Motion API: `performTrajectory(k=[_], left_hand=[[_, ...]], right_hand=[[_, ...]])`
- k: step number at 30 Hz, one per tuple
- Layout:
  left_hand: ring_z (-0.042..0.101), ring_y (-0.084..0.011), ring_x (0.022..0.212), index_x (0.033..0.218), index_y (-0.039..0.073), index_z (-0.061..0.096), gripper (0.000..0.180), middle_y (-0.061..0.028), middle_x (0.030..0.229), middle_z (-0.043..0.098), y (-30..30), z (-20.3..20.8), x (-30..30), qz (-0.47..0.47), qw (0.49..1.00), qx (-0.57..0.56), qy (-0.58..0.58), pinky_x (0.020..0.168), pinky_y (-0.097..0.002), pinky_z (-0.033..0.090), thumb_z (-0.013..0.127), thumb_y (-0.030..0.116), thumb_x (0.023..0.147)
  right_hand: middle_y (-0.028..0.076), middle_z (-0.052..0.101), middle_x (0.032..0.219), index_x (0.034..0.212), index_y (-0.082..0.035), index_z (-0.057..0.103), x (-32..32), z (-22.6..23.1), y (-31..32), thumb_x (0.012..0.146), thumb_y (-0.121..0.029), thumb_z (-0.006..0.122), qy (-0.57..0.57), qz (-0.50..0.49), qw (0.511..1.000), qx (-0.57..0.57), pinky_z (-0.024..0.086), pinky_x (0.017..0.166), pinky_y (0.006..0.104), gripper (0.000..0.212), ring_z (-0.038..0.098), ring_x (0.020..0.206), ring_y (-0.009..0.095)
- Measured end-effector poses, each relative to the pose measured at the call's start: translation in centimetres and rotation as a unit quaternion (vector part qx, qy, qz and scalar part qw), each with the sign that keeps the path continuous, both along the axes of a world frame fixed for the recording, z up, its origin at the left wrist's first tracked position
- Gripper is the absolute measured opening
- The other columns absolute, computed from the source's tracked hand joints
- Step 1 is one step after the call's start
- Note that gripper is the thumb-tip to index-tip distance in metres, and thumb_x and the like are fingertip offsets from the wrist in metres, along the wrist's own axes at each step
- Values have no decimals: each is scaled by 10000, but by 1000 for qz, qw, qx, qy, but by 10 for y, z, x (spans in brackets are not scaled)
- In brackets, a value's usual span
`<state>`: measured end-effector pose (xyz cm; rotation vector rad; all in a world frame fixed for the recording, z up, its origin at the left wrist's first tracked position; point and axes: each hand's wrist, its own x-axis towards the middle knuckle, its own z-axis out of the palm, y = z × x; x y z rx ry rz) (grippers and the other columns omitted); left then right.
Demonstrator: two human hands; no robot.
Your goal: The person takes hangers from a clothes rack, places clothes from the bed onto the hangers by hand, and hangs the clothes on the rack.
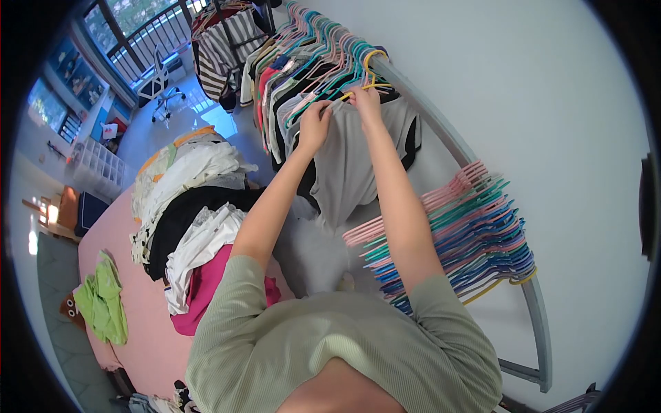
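Observation:
A grey sleeveless-looking top (343,165) hangs in front of me from a yellow hanger (370,67), whose hook is at the rack's rail. My left hand (315,126) pinches the top's upper left edge, beside the hanger's left arm. Close by, my right hand (365,105) is closed around the yellow hanger near the top's neckline; its fingertips are partly hidden. Black cloth shows behind the grey top at both sides. Just beyond my hands, several clothes (275,93) hang close together on pink and teal hangers (327,41).
Bare pink, green and blue hangers (454,230) crowd the near end of the grey rack (441,127), under my right arm. Piled clothes (200,172) and a green garment (103,299) lie on the pink bed (148,365) at left. A desk chair (160,86) stands by the far window.

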<state>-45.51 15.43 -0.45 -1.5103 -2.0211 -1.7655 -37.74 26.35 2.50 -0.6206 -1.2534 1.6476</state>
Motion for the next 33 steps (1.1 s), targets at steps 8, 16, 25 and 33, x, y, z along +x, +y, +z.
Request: performTrajectory(k=[8, 16, 25, 33], left_hand=[[554, -310, 944, 1071, 6, 542, 317, -175, 994, 585, -13, -15, -4, -37, 998, 36, 33, 841, -351, 424, 530, 32, 755], [511, -177, 984, 1139, 42, 506, 329, -86, 1080, 546, -99, 19, 14, -108, 989, 11, -100, 849, -281, 404, 499, 22, 811], [531, -221, 947, 1102, 20, 507, 298, -103, 1047, 554, -215, 49, 88, -112, 991, -24, 65, 803, -296, 410, 541, 84, 813], [510, -305, 981, 1019, 39, 546, 254, -116, 1026, 559, -252, 32, 144, -176, 983, -46, 7, 841, -353, 401, 540, 82, 768]], right_hand=[[14, 535, 760, 1040, 4, 488, -8, -24, 7, 740, -137, 584, -128, -103, 980, 113, 423, 588, 213, 345, 517, 657, 88], [220, 441, 1195, 1260, 19, 366, 12, 11, -86, 728, -215, 610, -74, -36, 993, 89, 375, 887, 334, 631, 480, 1056, 300], [171, 376, 1222, 1310, -53, 302, 80, 16, -223, 769, -92, 584, -17, 8, 994, 106, 444, 767, 285, 612, 528, 945, 186], [117, 407, 1230, 1285, -77, 362, 171, 5, -289, 809, -72, 554, -48, -31, 993, 103, 423, 732, 250, 513, 485, 1000, 160]])
